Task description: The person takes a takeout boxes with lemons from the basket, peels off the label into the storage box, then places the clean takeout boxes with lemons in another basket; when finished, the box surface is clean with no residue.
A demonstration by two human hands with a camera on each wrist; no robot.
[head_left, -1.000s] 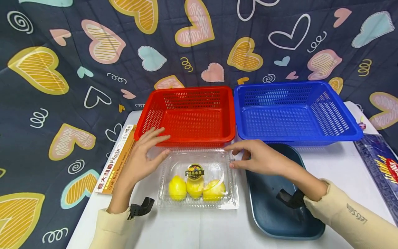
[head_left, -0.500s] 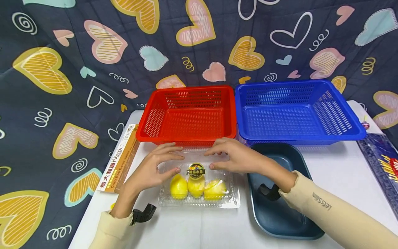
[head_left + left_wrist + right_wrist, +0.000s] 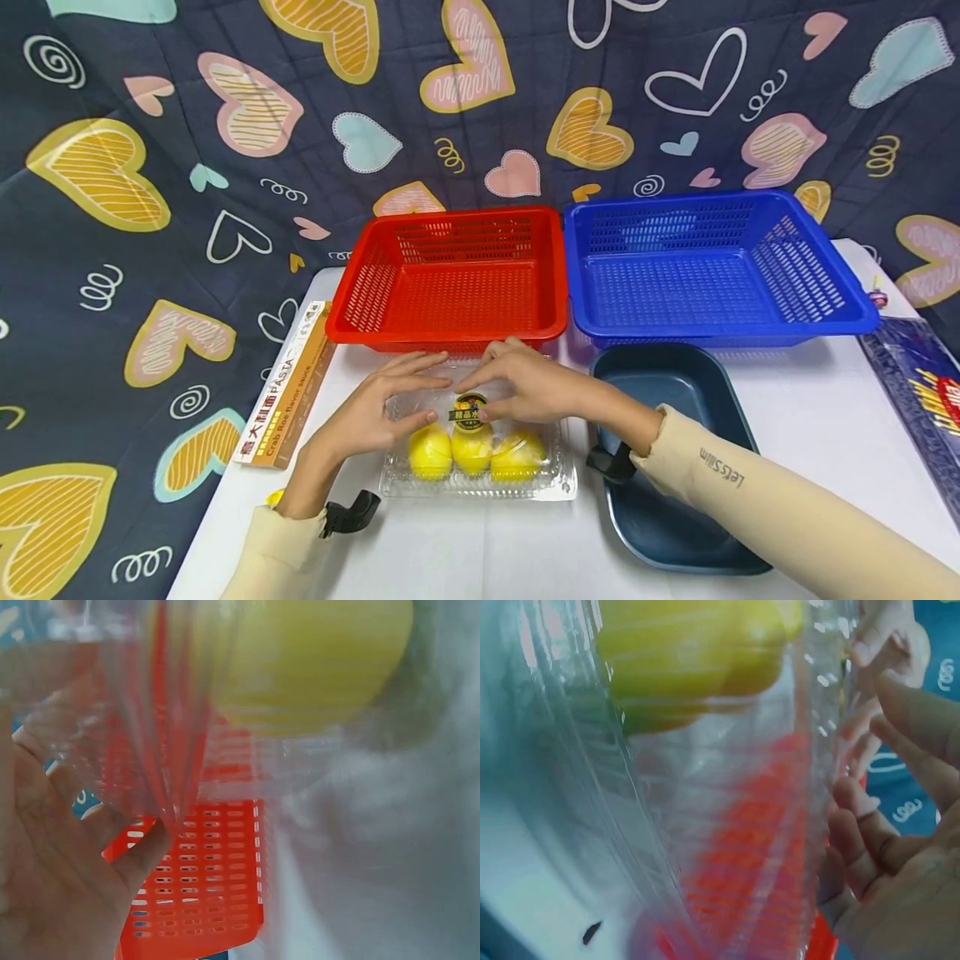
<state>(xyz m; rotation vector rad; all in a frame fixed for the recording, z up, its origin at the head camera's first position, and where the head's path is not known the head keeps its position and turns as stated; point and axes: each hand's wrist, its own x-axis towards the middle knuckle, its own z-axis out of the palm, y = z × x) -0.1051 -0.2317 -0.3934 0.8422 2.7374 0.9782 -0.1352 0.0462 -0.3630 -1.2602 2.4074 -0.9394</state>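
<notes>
A clear plastic clamshell box (image 3: pixel 558 483) lies on the white table, with three lemons (image 3: pixel 471 451) showing through it and a black and gold label (image 3: pixel 468 415) on its lid. My left hand (image 3: pixel 378 406) is over the box's left side, fingers extended and thumb apart. From the right, my right hand (image 3: pixel 525 382) reaches over the lid, index finger and thumb parted at the label. Through the clear plastic, a lemon (image 3: pixel 307 660) appears in the left wrist view. In the right wrist view, my right fingers lie along the lid; whether they press it I cannot tell.
Behind the box stand a red basket (image 3: pixel 465 337) and a blue basket (image 3: pixel 720 333). A dark blue tray (image 3: pixel 675 533) sits to the right. At left lies a pasta box (image 3: pixel 288 392); at far right, a dark blue package (image 3: pixel 918 375).
My right hand has moved left from the box's right edge to the label. My left hand has shifted right and slightly down over the lid. The box stays in place.
</notes>
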